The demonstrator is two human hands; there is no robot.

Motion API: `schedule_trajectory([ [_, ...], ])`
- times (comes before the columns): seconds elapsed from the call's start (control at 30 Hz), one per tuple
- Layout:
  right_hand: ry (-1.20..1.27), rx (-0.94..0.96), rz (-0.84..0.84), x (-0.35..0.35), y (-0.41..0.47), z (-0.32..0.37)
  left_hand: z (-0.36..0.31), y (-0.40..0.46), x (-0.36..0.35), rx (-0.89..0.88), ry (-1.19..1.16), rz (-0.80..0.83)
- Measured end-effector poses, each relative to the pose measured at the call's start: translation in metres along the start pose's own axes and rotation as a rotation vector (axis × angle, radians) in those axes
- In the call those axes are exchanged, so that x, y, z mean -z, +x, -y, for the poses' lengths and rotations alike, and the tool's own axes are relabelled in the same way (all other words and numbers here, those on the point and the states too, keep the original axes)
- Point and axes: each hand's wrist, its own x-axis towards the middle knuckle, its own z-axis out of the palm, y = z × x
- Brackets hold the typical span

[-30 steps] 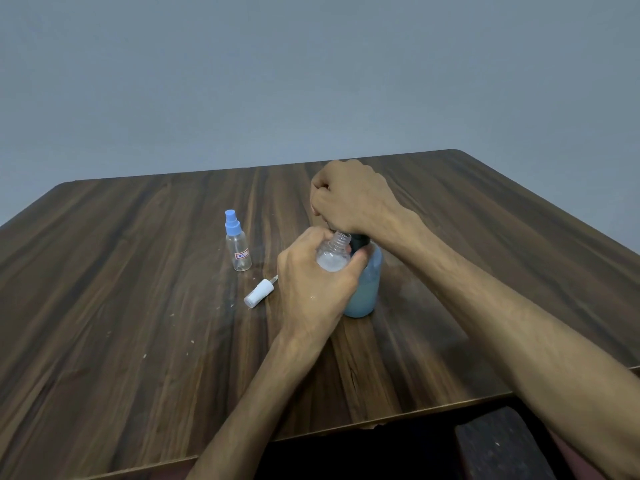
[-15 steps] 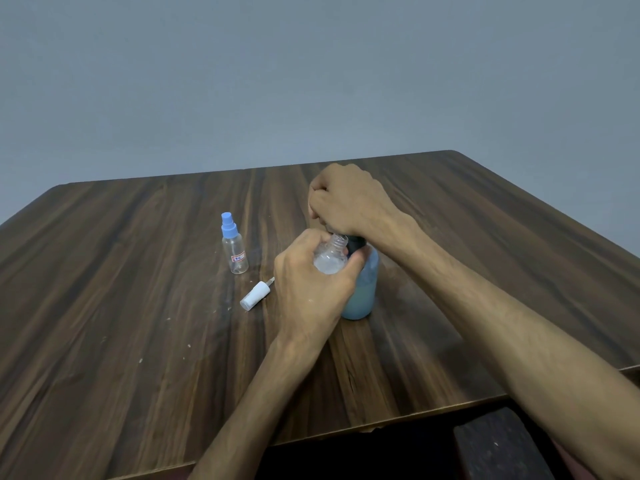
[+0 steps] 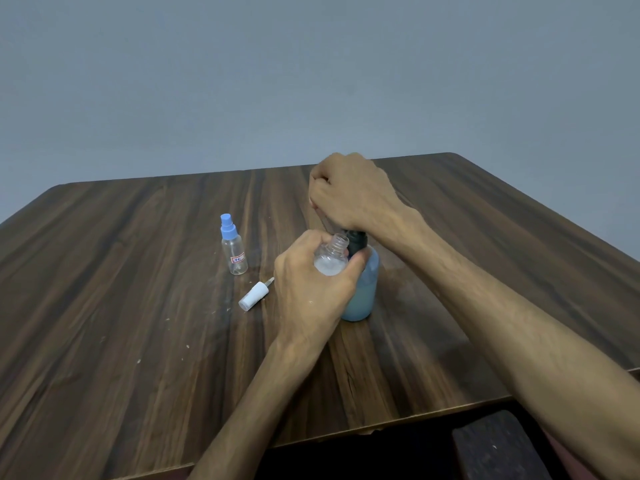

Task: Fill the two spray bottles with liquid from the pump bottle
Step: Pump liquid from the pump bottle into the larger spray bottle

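Both hands work over the middle of the table (image 3: 138, 306). Left hand (image 3: 311, 292) wraps around an open spray bottle (image 3: 333, 256), fingers and thumb curled about its body so that only the threaded neck and shoulder show above the grip; white foamy liquid sits inside, just under the shoulder. This bottle is held upright and pressed against the near-left side of the pump bottle (image 3: 363, 292). Right hand (image 3: 353, 192) is balled into a fist directly above the pump bottle's black collar, curled around the pump head, which is hidden inside the grip. The pump bottle stands on the table, blue-tinted and holding pale blue liquid.

Left of the hands, the second spray bottle (image 3: 233, 251) stands upright and apart, clear and seemingly empty, with a blue spray top screwed on and a small red-edged label on its side. Between it and the left hand, a white spray cap (image 3: 254, 295) lies on its side on the wood, its short tube pointing toward the far right.
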Motion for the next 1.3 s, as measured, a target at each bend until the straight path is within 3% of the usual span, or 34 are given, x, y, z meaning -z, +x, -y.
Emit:
schedule_trajectory([
  [0.43,-0.024,-0.017,0.126,-0.0026,-0.0034,-0.0004,0.0016,0.0021,0.0005,-0.012,-0.004,0.015],
  [0.63,-0.016,0.003,0.038,0.0023,0.0005,-0.0002,0.0017,0.0012,0.0003,-0.012,-0.003,0.002],
  [0.77,-0.015,-0.017,0.118,-0.0046,-0.0038,-0.0007,0.0001,0.0014,0.0002,-0.008,-0.017,0.014],
  [0.9,-0.002,-0.007,0.046,0.0025,0.0008,0.0004,0.0008,0.0008,0.0004,0.021,-0.002,-0.006],
  [1.3,-0.001,-0.017,0.114,-0.0027,-0.0030,-0.0019,-0.0010,0.0005,-0.0005,0.017,-0.008,-0.002],
])
